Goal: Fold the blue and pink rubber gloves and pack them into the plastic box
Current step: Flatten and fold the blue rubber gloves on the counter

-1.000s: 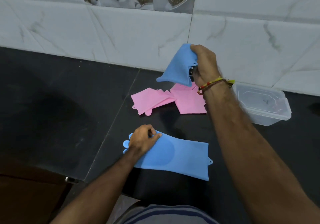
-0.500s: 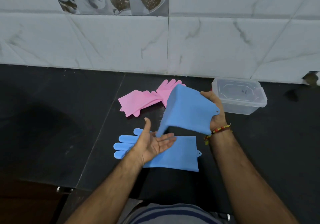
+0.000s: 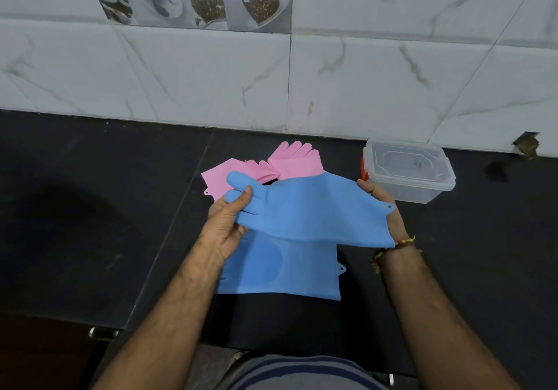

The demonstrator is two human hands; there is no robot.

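Held blue glove (image 3: 314,208) stretching flat and smooth between both hands above counter, fingers pointing left, cuff right. Left hand (image 3: 225,223) pinching its finger end, thumb pressing on top. Right hand (image 3: 385,208) gripping cuff edge, fingers hiding underneath. Counting 2 blue, 2 pink: second blue glove (image 3: 280,266) lying flat on black counter (image 3: 75,208) directly below, partly covered; pink gloves (image 3: 265,163) overlapping behind. 1 clear plastic box (image 3: 407,172) sitting right, near tiled wall (image 3: 211,72).
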